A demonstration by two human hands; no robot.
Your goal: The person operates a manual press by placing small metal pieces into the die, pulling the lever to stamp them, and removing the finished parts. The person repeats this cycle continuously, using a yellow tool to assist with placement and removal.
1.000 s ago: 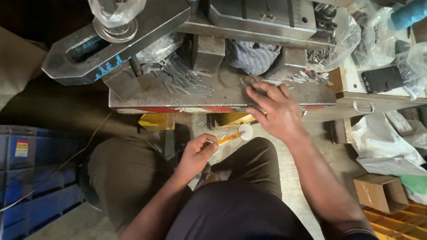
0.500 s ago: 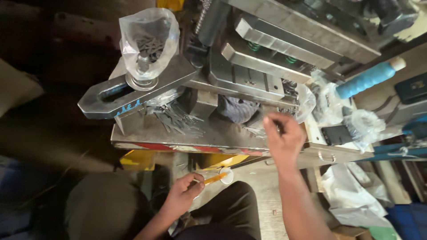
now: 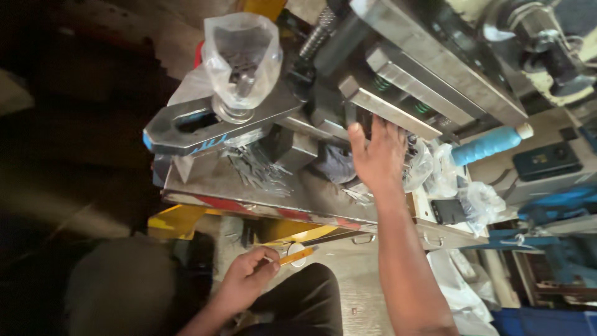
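Note:
My right hand [image 3: 377,155] reaches up under the steel die block [image 3: 398,93] of a press machine, fingers spread, and I cannot see anything in it. My left hand [image 3: 247,278] rests low near my knee, closed on a thin orange stick-like tool [image 3: 297,254]. A pile of small thin metal pieces [image 3: 255,171] lies on the machine's steel bed [image 3: 217,183], left of my right hand. A grey cloth [image 3: 334,163] sits beside that hand.
A clear plastic bag [image 3: 241,56] covers a part on a slotted steel clamp [image 3: 205,121]. A blue-wrapped handle [image 3: 485,146], crumpled plastic bags [image 3: 482,199] and a dark control box [image 3: 547,160] are at the right. A yellow frame [image 3: 177,221] sits below the bed.
My right hand has gone from the bed's front edge up into the die area. The camera view has tilted upward and left. My left hand keeps hold of the orange tool.

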